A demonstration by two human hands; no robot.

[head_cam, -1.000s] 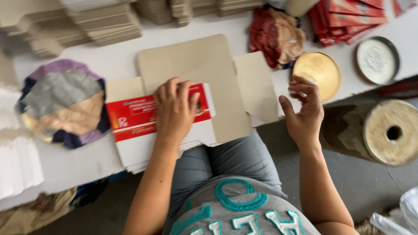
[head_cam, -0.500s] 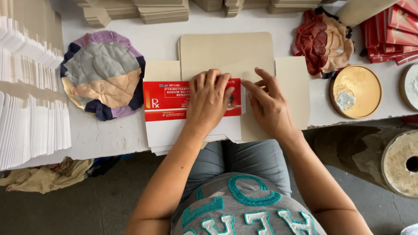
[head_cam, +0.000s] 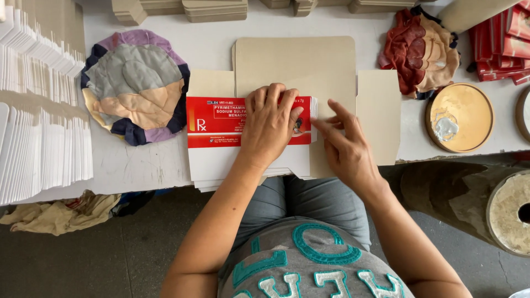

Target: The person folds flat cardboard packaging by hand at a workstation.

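My left hand (head_cam: 271, 122) lies flat, fingers spread, on a stack of flat red-and-white carton blanks (head_cam: 221, 129) at the table's front edge. My right hand (head_cam: 343, 144) touches the right end of that stack with its fingertips, resting on a beige unfolded cardboard sheet (head_cam: 309, 66) that lies beneath. Neither hand grips anything that I can see.
A patchwork cloth pad (head_cam: 135, 91) lies to the left, rows of white flat cartons (head_cam: 41, 127) at the far left. A red-brown cloth pad (head_cam: 422, 47), a round yellow glue dish (head_cam: 459, 117), red cartons (head_cam: 502, 38) and a large cardboard roll (head_cam: 486, 201) are on the right.
My right hand came in from the right, away from the glue dish, to the stack's right end. The left hand stayed pressed on the red cartons.
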